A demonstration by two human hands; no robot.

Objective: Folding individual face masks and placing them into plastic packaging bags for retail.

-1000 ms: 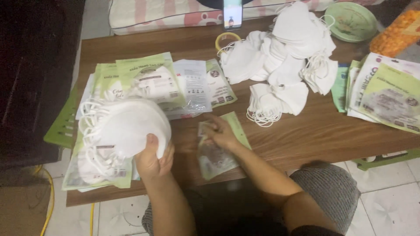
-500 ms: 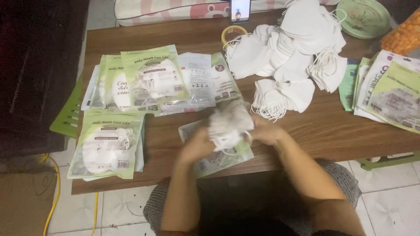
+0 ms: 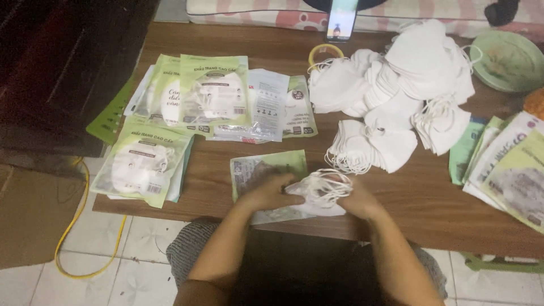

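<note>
Though blurred, masks (image 3: 320, 191) seemingly between fingers (image 3: 283, 195).

A second ago my left hand (image 3: 271, 192) grips a round stack of white masks (image 3: 320, 190) over the left-hand green pouches. Now that stack lies flat on the open pouch (image 3: 266, 170) at the tabletop's near edge. My right hand (image 3: 357, 199), which pressed that pouch alone, now clasps the stack's right side, my left hand its left side.

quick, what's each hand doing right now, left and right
Left hand: closed on the stack of white masks, over a flat pouch.
Right hand: closed on the same stack from the other side.
</note>
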